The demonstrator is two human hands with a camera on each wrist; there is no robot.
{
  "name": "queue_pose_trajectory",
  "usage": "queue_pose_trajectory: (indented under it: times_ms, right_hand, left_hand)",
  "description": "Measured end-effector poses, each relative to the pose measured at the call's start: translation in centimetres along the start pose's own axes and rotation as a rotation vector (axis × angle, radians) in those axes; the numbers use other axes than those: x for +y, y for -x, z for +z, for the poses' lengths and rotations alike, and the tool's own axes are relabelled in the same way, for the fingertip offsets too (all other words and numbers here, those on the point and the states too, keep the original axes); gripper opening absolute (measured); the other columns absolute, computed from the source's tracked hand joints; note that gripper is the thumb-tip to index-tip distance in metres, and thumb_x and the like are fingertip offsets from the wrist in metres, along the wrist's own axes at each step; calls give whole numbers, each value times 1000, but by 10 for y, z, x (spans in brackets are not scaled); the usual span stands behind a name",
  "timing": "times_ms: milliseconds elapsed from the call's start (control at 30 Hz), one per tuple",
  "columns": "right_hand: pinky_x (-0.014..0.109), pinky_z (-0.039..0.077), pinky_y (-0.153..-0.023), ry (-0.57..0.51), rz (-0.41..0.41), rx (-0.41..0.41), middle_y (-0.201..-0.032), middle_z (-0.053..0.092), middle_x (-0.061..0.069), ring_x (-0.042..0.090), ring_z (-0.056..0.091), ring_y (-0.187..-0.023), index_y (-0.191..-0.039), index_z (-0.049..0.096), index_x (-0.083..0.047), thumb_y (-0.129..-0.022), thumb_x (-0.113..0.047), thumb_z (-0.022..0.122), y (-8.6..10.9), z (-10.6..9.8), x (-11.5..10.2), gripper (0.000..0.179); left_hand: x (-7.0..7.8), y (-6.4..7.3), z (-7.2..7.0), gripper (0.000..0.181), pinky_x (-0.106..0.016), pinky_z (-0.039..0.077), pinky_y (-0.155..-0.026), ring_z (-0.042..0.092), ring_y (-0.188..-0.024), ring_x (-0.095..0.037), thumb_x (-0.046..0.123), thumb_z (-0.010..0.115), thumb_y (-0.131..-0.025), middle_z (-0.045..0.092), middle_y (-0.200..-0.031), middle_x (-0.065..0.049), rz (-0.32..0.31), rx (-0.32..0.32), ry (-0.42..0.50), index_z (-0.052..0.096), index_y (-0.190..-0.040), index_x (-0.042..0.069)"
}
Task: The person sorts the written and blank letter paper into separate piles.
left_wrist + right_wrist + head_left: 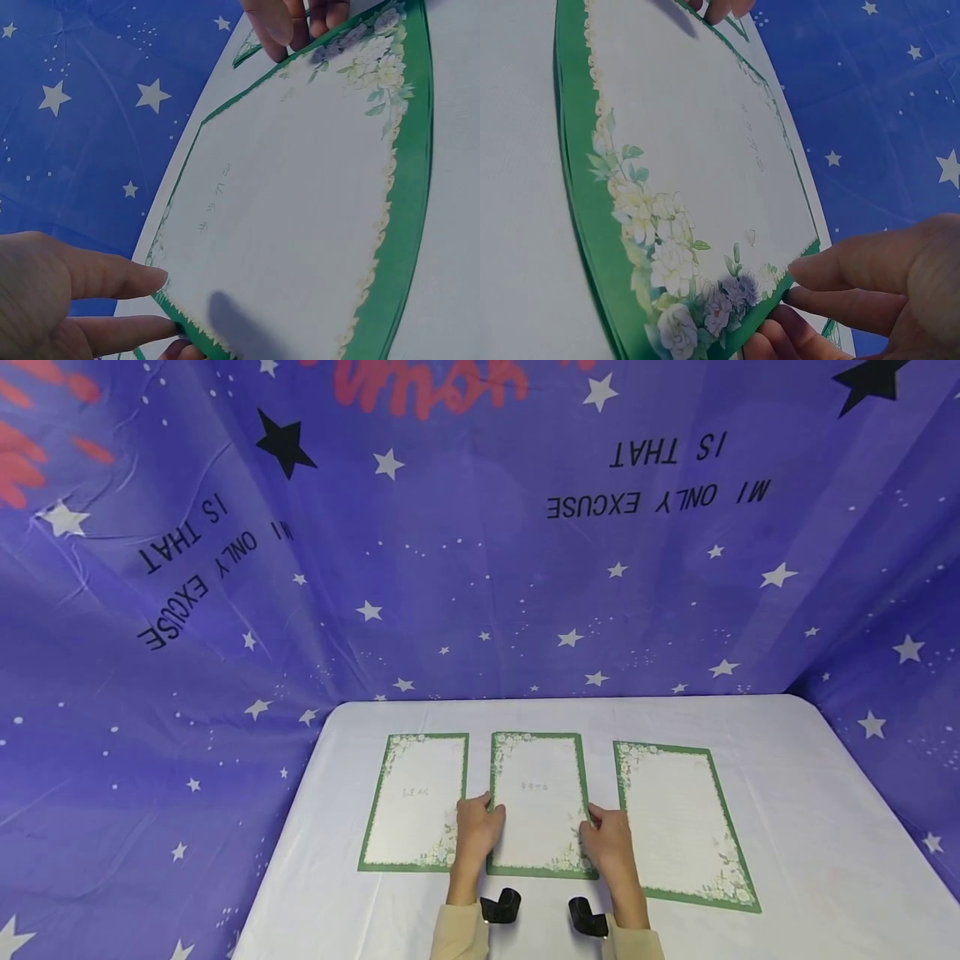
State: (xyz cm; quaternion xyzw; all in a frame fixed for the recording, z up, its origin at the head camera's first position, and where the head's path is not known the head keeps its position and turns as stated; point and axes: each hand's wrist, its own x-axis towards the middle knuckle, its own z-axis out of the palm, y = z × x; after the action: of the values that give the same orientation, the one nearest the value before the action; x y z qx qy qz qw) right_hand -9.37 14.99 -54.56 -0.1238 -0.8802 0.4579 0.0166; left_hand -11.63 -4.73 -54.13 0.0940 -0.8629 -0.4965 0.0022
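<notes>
A green-bordered sheet of letter paper (536, 831) with flowers in its corners and a short handwritten line lies in the middle. My left hand (478, 828) pinches its left edge, thumb on top and fingers at the underside. On the opposite edge, my right hand (609, 842) pinches the sheet the same way, near the printed flowers (676, 262). In both wrist views the paper (300, 195) looks slightly bowed, and its lower border shows a doubled edge. Part of the fingers is hidden beneath it.
To the left lies a matching sheet (412, 831) with handwriting. Another matching sheet (678, 827), without visible handwriting, lies at the right. All are on a white-covered table (307, 868). A purple star-patterned cloth (480, 568) hangs behind and at the sides.
</notes>
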Motion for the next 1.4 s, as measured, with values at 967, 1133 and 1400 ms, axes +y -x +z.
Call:
queue_pose_trajectory:
  times_ms: [967, 1133, 1400]
  right_hand:
    - [40, 53, -72, -19, -59, 136, -94, 73, 19, 31, 69, -82, -118, 71, 14, -82, 13, 53, 10, -6, 2, 41]
    - [38, 53, -73, -42, -37, 139, -97, 73, 19, 32, 69, -86, -120, 71, 13, -85, 13, 54, 10, -7, 1, 39]
    - [26, 50, -68, -123, -89, 151, -101, 72, 17, 28, 68, -85, -123, 71, 9, -90, 13, 58, 15, 4, -10, 36]
  left_hand:
    - [-2, 4, 5, 43, -28, 41, -67, 47, -77, -20, -24, 49, -84, 59, -94, -19, 116, 0, 103, 61, -126, -23]
    - [-2, 3, 1, 46, -25, 41, -68, 47, -80, -17, -21, 49, -88, 63, -104, -19, 97, -71, 155, 57, -133, -21]
    - [0, 4, -19, 56, -25, 40, -72, 48, -84, -18, -22, 46, -85, 62, -110, -16, 93, -79, 160, 57, -139, -13]
